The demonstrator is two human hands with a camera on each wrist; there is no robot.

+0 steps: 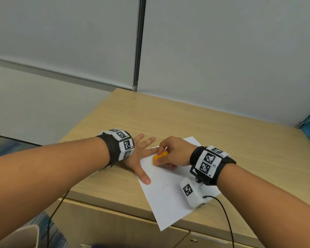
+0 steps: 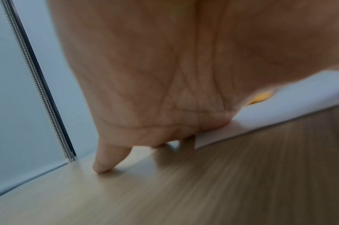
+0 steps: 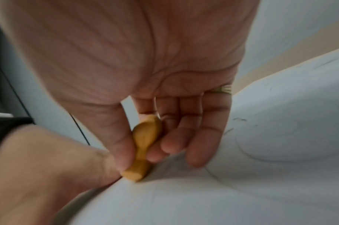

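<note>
Near end first: the paper lies skewed on the counter, its near corner hanging past the front edge, so it would slide if nothing pinned it. The wrist camera hangs low over the sheet, just on my side of the right hand, with its cable trailing toward me. There are faint pencil marks on the sheet between that camera and my left thumb; I'd guess they're next for rubbing out. The right fingers pinch the orange eraser, thumb on one side, index and middle on the other, the last two loosely curled alongside. It's held steep with one end down on the paper, which puts the pressure on a small patch. The left hand is directly left of the eraser, fingers spread and flat. Thumb and forefinger sit on the sheet's left edge, the outer fingers on bare counter. That's the clamp that stops the sheet creeping or buckling under the rubbing. Its fingertips nearly touch the eraser, so support sits right at the load. Beyond the fingers is bare counter, then a grey blind with a bead chain.
</note>
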